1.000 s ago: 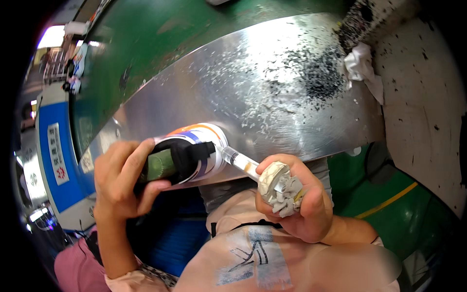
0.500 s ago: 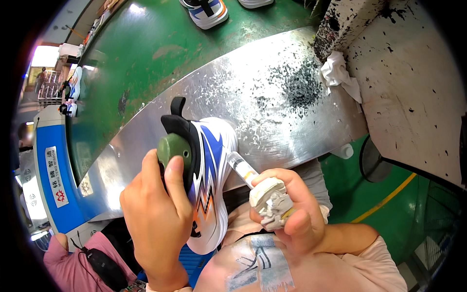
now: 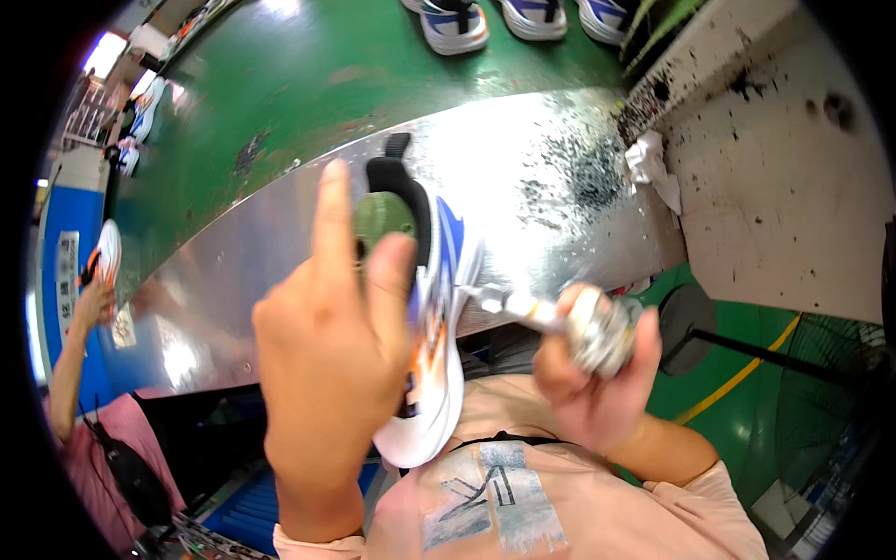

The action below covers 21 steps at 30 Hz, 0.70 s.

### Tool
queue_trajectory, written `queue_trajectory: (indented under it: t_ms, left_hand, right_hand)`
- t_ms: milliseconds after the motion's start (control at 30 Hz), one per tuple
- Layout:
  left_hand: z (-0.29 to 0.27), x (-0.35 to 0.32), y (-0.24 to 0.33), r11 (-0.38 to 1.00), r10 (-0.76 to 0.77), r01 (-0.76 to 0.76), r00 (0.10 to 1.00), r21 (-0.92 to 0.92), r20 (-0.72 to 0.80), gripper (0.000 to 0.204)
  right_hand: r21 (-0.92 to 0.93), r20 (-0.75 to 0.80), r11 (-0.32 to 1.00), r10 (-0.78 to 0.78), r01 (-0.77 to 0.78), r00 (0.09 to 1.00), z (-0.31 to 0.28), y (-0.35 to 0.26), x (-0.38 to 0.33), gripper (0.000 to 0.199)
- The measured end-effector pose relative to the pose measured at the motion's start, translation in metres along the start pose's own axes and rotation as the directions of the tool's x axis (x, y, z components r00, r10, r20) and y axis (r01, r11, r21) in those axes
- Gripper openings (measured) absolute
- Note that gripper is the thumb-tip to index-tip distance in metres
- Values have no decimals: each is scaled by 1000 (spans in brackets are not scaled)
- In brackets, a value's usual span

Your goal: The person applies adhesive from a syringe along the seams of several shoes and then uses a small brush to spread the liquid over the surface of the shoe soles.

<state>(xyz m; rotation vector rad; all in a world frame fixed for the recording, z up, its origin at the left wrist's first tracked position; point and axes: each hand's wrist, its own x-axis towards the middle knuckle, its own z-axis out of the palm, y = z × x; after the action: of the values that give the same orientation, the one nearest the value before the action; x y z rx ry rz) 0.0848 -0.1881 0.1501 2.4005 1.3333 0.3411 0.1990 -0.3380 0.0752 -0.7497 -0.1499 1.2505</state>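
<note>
A white, blue and orange sneaker (image 3: pixel 434 369) with a black collar and heel loop is in front of me, its toe toward my body. A green shoe last (image 3: pixel 383 219) fills its opening. My left hand (image 3: pixel 327 345) grips the last, thumb on the near side and index finger stretched out beside it; the other fingers are hidden. My right hand (image 3: pixel 602 373), blurred, is closed around a syringe (image 3: pixel 523 308) with a lumpy whitish mass at its back end. The syringe tip points at the sole edge; I cannot tell whether it touches.
The metal ledge (image 3: pixel 448 131) carries dark and white specks. Beyond it, a green surface (image 3: pixel 280 103) bears several sneakers (image 3: pixel 453 26). Crumpled tissue (image 3: pixel 651 168) lies by the stained pale panel (image 3: pixel 765 196). At left, a co-worker's hand (image 3: pixel 93 303) touches another sneaker (image 3: pixel 107 254).
My left index finger has straightened. The sneaker and left hand sit slightly further right in view; the right hand and syringe have moved right and up. A co-worker's hand now shows at left.
</note>
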Motion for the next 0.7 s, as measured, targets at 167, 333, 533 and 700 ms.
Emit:
queue_trajectory:
  t_ms: [167,333,533,700]
  left_hand:
    - [-27,-2,-37,763,637,-640,723,-87,267,64]
    - [-42,-14,-109,585,798,-809,586,56,143,33]
    - [-11,-80,-146,690,716,-713,648,122,-260,29]
    - [-1,-103,-149,773,622,-627,718,99,-312,26]
  right_hand:
    - [473,102,832,275,-290,956,-19,-9,52,51]
    - [193,314,760,552,-621,773,33,10,112,52]
    - [-399,219,643,759,-654,613,115,14,125,58]
    - [-841,308,502,750,-202,585,147,4,125,67]
